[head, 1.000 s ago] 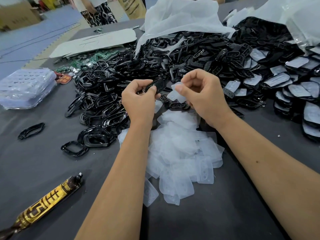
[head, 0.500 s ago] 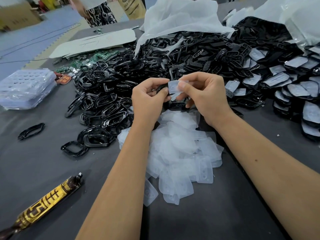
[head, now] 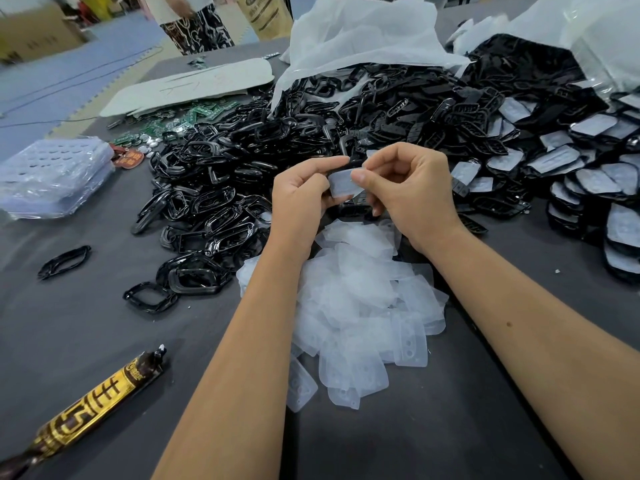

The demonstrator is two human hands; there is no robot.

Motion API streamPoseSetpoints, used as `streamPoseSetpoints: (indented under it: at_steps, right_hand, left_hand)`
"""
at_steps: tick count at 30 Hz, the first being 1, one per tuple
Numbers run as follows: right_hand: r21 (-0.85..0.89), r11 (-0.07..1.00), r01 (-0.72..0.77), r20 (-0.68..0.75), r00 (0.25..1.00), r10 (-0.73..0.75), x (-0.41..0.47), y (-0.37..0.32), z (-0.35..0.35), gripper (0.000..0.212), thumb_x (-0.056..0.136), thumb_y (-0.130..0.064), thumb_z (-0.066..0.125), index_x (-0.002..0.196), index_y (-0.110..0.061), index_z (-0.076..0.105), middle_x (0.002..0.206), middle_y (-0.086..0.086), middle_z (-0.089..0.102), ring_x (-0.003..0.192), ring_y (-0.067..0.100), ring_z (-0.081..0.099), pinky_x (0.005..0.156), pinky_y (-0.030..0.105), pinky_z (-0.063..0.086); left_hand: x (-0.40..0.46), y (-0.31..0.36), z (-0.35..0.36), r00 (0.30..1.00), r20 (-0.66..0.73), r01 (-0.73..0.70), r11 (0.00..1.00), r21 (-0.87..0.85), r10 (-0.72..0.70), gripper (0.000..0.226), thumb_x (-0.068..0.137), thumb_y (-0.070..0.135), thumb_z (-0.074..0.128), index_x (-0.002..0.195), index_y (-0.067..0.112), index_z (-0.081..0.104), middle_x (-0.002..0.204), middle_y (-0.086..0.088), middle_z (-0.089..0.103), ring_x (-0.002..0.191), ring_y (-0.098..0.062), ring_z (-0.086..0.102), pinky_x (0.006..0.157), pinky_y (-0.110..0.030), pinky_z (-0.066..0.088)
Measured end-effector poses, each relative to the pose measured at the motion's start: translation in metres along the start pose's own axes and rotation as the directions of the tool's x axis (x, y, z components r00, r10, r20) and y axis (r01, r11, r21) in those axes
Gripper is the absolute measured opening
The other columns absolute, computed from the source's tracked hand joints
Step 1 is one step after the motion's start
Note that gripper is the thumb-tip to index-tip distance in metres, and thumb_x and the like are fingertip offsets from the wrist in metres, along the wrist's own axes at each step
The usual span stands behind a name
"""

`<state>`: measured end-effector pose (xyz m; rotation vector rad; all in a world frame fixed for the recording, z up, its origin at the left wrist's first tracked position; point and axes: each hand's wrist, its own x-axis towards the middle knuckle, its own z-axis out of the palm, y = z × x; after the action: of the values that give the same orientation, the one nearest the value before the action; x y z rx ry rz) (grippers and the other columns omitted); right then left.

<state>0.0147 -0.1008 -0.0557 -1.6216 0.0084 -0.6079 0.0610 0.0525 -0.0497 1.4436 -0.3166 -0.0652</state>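
Both hands meet just above the picture's centre, over a grey table (head: 104,341). The left hand (head: 299,202) has its fingers curled, and its thumb and forefinger pinch the left end of a clear pad (head: 341,184). The right hand (head: 414,192), fingers curled too, presses its thumb on the pad's right end with the forefinger hooked over the top. So the pad sits between the two hands, held off the table, its long side roughly level. A black part (head: 360,199) peeks out just behind and under the pad; most of it is hidden, and which hand holds it cannot be told. At six o'clock from the hands, between the forearms, lies a heap (head: 363,299) of more clear pads. From nine round to twelve o'clock spreads a big pile of black frames (head: 242,161), with one loose ring (head: 64,261) apart at eight o'clock. At three o'clock lie rows of black pieces (head: 588,174) with pads on them. A white bag (head: 356,32) lies at twelve o'clock, touching the pile. A gold-and-brown tube (head: 93,400) lies at seven o'clock, well apart from the hands. A stack of clear trays (head: 52,174) sits at nine o'clock near the table's edge, and green boards (head: 194,114) lie at eleven o'clock, beside a pale sheet (head: 187,88).
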Motion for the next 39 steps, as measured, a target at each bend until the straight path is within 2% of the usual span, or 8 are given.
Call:
streamPoseSetpoints:
  at_steps: [5, 9, 12, 16, 21, 29, 33, 39]
  right_hand:
    - [-0.165, 0.986, 0.023, -0.086, 0.996, -0.038, -0.002, -0.001, 0.0, 0.021, 0.082, -0.017, 0.088, 0.079, -0.007, 0.07, 0.063, 0.005, 0.071, 0.046, 0.021, 0.066, 0.045, 0.035, 0.055]
    - [-0.196, 0.981, 0.002, -0.125, 0.992, -0.027, -0.003, -0.003, 0.0, 0.022, 0.082, -0.018, 0.088, 0.079, -0.007, 0.07, 0.063, 0.005, 0.072, 0.047, 0.023, 0.068, 0.045, 0.044, 0.058]
    - [-0.215, 0.977, -0.002, -0.129, 0.991, -0.026, -0.003, -0.004, 0.001, 0.02, 0.082, -0.017, 0.088, 0.079, -0.008, 0.07, 0.064, 0.004, 0.072, 0.047, 0.023, 0.068, 0.046, 0.047, 0.058]
    - [-0.238, 0.971, -0.001, -0.122, 0.992, -0.029, -0.002, -0.004, 0.001, 0.019, 0.081, -0.017, 0.087, 0.079, -0.009, 0.071, 0.063, 0.001, 0.072, 0.047, 0.02, 0.068, 0.046, 0.047, 0.058]
    - [-0.26, 0.966, -0.005, -0.102, 0.994, -0.022, -0.001, -0.003, 0.0, 0.018, 0.081, -0.019, 0.088, 0.079, -0.012, 0.072, 0.067, 0.002, 0.073, 0.053, 0.02, 0.069, 0.054, 0.048, 0.061]
    - [-0.265, 0.964, -0.02, -0.121, 0.993, -0.012, -0.001, -0.004, 0.001, 0.019, 0.08, -0.02, 0.089, 0.081, -0.011, 0.072, 0.068, 0.003, 0.073, 0.053, 0.021, 0.07, 0.053, 0.049, 0.06]
    - [-0.264, 0.964, -0.023, -0.129, 0.992, -0.012, -0.002, -0.005, 0.001, 0.02, 0.081, -0.019, 0.088, 0.08, -0.01, 0.071, 0.066, 0.003, 0.072, 0.05, 0.021, 0.069, 0.049, 0.048, 0.06]
    - [-0.274, 0.961, -0.031, -0.132, 0.991, -0.006, -0.002, -0.006, 0.002, 0.021, 0.08, -0.021, 0.089, 0.08, -0.01, 0.071, 0.067, 0.003, 0.072, 0.053, 0.022, 0.07, 0.053, 0.05, 0.06]
  left_hand:
    - [0.001, -0.003, -0.001, 1.0, 0.019, 0.004, 1.0, 0.01, -0.004, 0.04, 0.086, -0.004, 0.046, 0.097, 0.01, 0.082, 0.094, -0.012, 0.076, 0.082, -0.017, 0.072, 0.073, -0.03, 0.06]
    - [0.002, -0.008, -0.002, 1.0, 0.024, -0.018, 0.998, 0.066, 0.016, 0.031, 0.087, -0.003, 0.059, 0.102, 0.013, 0.081, 0.096, -0.013, 0.077, 0.081, -0.021, 0.076, 0.081, -0.037, 0.062]
    - [0.002, -0.009, -0.002, 0.999, 0.043, -0.036, 0.996, 0.078, 0.032, 0.028, 0.089, -0.005, 0.063, 0.105, 0.012, 0.08, 0.094, -0.013, 0.078, 0.084, -0.024, 0.077, 0.079, -0.032, 0.061]
    - [0.002, -0.009, -0.002, 0.998, 0.043, -0.051, 0.995, 0.084, 0.048, 0.029, 0.089, -0.008, 0.064, 0.101, 0.014, 0.079, 0.093, -0.008, 0.078, 0.083, -0.021, 0.077, 0.075, -0.028, 0.06]
    - [0.003, -0.009, -0.001, 0.999, 0.019, -0.049, 0.996, 0.074, 0.047, 0.024, 0.087, -0.003, 0.068, 0.101, 0.012, 0.079, 0.094, -0.014, 0.078, 0.08, -0.023, 0.075, 0.073, -0.029, 0.059]
    - [0.004, -0.011, -0.001, 0.998, 0.02, -0.055, 0.994, 0.092, 0.054, 0.024, 0.086, -0.001, 0.069, 0.095, 0.018, 0.08, 0.092, -0.011, 0.079, 0.085, -0.027, 0.077, 0.073, -0.031, 0.061]
    - [0.004, -0.011, -0.001, 0.998, 0.019, -0.054, 0.994, 0.092, 0.053, 0.022, 0.089, -0.002, 0.07, 0.096, 0.016, 0.08, 0.09, -0.012, 0.078, 0.084, -0.027, 0.077, 0.072, -0.029, 0.061]
    - [0.003, -0.01, -0.001, 0.999, 0.019, -0.041, 0.997, 0.07, 0.04, 0.018, 0.09, -0.003, 0.07, 0.098, 0.012, 0.079, 0.092, -0.016, 0.078, 0.085, -0.028, 0.076, 0.072, -0.028, 0.06]
